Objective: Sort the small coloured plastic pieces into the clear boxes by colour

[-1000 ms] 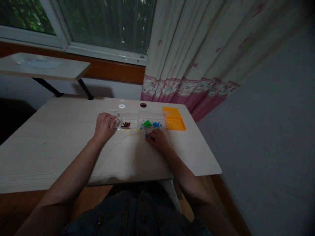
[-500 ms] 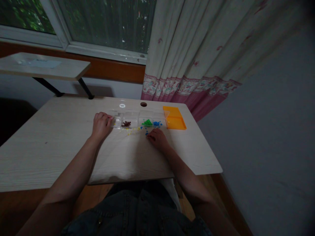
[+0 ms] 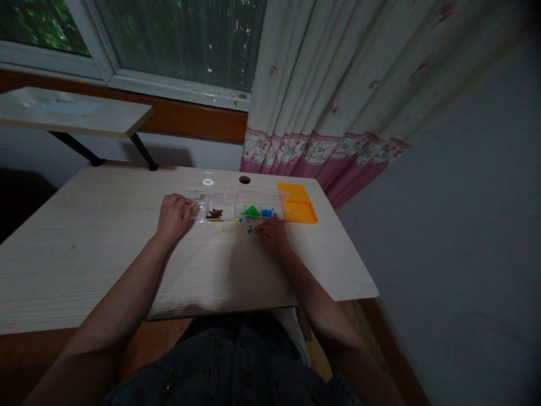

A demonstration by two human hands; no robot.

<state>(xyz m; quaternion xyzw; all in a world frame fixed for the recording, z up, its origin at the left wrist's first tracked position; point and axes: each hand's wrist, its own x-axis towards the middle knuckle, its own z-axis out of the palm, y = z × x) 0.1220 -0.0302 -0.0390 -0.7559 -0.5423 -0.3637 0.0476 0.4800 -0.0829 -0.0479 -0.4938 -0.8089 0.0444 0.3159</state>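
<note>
A clear plastic compartment box (image 3: pixel 229 212) lies with its lid raised on the far side. Its compartments hold dark brown pieces (image 3: pixel 214 213), green pieces (image 3: pixel 251 211) and blue pieces (image 3: pixel 267 213). My left hand (image 3: pixel 173 217) grips the left end of the box, fingers closed on its edge. In front of the box, my right hand (image 3: pixel 274 233) is low over the table with fingertips drawn together; whether a piece is between them cannot be made out. Loose blue pieces (image 3: pixel 249 229) lie just left of those fingertips, and small yellow pieces (image 3: pixel 218 230) are scattered farther left.
An orange two-part tray (image 3: pixel 301 212) sits right of the box on the pale wooden table (image 3: pixel 203 270). A cable hole (image 3: pixel 244 180) is near the back edge. At the back left stands a raised shelf (image 3: pixel 114 118) on black legs; a curtain (image 3: pixel 321 101) hangs behind.
My right hand has shifted slightly right and closer to the box, away from the loose blue pieces. My left hand stays on the box's left end. The camera view has moved a little.
</note>
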